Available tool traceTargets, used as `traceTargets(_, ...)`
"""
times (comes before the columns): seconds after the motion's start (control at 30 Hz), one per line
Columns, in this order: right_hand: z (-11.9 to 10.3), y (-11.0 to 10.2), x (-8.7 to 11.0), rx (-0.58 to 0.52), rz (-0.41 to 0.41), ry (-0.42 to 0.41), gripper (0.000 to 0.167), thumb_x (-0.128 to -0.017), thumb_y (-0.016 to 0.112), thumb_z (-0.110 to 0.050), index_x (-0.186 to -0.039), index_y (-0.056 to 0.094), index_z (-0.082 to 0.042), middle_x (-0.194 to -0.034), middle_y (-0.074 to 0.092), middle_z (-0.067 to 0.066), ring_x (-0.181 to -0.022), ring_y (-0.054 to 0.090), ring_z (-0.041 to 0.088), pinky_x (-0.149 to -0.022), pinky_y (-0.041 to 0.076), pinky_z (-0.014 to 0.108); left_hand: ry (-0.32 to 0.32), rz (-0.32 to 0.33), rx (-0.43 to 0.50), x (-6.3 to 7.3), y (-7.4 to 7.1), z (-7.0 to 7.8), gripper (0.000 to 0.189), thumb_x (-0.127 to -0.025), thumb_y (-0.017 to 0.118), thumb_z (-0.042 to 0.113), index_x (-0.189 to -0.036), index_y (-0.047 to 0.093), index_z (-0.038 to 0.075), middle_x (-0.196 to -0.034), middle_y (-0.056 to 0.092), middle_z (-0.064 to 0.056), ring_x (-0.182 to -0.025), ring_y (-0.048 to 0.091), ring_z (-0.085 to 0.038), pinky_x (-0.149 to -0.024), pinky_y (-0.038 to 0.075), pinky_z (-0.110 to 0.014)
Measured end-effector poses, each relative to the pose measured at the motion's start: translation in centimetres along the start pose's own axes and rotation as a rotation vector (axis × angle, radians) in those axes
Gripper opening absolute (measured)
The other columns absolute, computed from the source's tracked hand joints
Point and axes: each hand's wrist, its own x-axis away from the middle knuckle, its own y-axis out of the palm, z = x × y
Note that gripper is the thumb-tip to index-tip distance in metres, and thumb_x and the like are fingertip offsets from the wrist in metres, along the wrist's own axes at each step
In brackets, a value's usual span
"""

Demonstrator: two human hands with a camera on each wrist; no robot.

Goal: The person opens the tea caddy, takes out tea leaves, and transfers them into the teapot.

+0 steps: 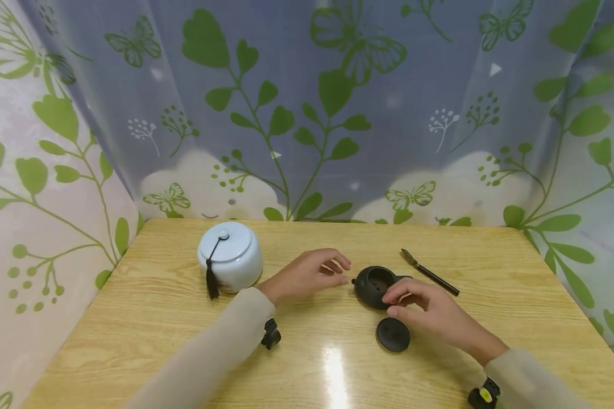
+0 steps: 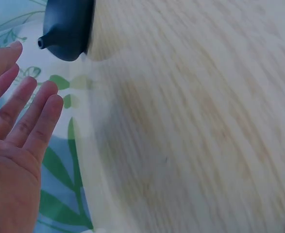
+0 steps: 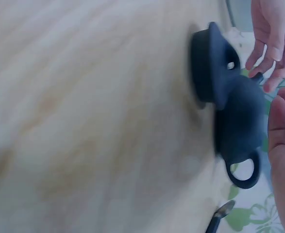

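Observation:
A small black teapot (image 1: 369, 296) stands uncovered on the table, its spout toward my left hand (image 1: 307, 275). That hand is just left of the spout, fingers loosely extended and holding nothing. In the left wrist view, its palm and spread fingers (image 2: 23, 121) show below the teapot's spout (image 2: 50, 39). My right hand (image 1: 435, 312) hovers by the teapot's near right side, its fingers bent and nothing held in them. Below its fingertips lies the round black lid (image 1: 393, 335). In the right wrist view, the lid (image 3: 212, 68) sits beside the teapot (image 3: 242, 119) and its loop handle (image 3: 244, 174).
A dark-handled brush (image 1: 432, 272) lies behind the teapot to the right. At the back left stands a pale blue lidded jar (image 1: 243, 264) with a dark tassel (image 1: 212, 281). Printed curtains (image 1: 297, 113) rise behind the wooden table (image 1: 158, 341) and along its sides.

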Motion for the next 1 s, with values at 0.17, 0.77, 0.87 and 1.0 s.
traceTargets(0.17, -1.1, 0.0, -1.2, 0.024, 0.005, 0.036, 0.018, -0.107, 0.07, -0.011, -0.124, 0.074, -0.006, -0.126, 0.072, 0.011, -0.108, 0.071, 0.017, -0.094, 0.062, 0.03, 0.001, -0.015, -0.015, 1.3, -1.0, 0.1, 0.032, -0.107, 0.074, 0.028, -0.135, 0.07, 0.014, -0.142, 0.069, 0.003, -0.129, 0.069, -0.019, -0.11, 0.058, -0.033)
traceTargets(0.77, -3.0, 1.8, -6.2, -0.014, 0.054, 0.064, 0.025, -0.107, 0.073, -0.022, -0.131, 0.072, -0.015, -0.136, 0.069, 0.012, -0.121, 0.07, 0.029, -0.098, 0.063, 0.031, 0.037, 0.04, -0.026, 6.8, -4.8, 1.6, 0.033, -0.105, 0.077, 0.023, -0.136, 0.07, 0.015, -0.144, 0.069, -0.007, -0.13, 0.07, -0.035, -0.113, 0.058, -0.047)
traceTargets(0.87, -3.3, 2.0, -7.1, -0.021, 0.068, 0.074, 0.026, -0.106, 0.074, -0.025, -0.131, 0.072, -0.018, -0.138, 0.069, 0.01, -0.122, 0.07, 0.027, -0.099, 0.063, 0.031, 0.024, 0.058, -0.05, 8.0, -5.9, 1.6, 0.033, -0.105, 0.077, 0.023, -0.137, 0.07, 0.017, -0.145, 0.069, -0.005, -0.13, 0.071, -0.035, -0.114, 0.058, -0.046)
traceTargets(1.0, -3.6, 2.5, -8.2, -0.023, 0.083, 0.082, 0.027, -0.105, 0.076, -0.026, -0.13, 0.073, -0.019, -0.138, 0.07, 0.009, -0.119, 0.07, 0.021, -0.096, 0.063, 0.031, -0.003, 0.094, -0.06, 9.6, -7.2, 1.5, 0.032, -0.105, 0.077, 0.022, -0.136, 0.07, 0.018, -0.144, 0.069, -0.004, -0.13, 0.07, -0.034, -0.114, 0.058, -0.042)
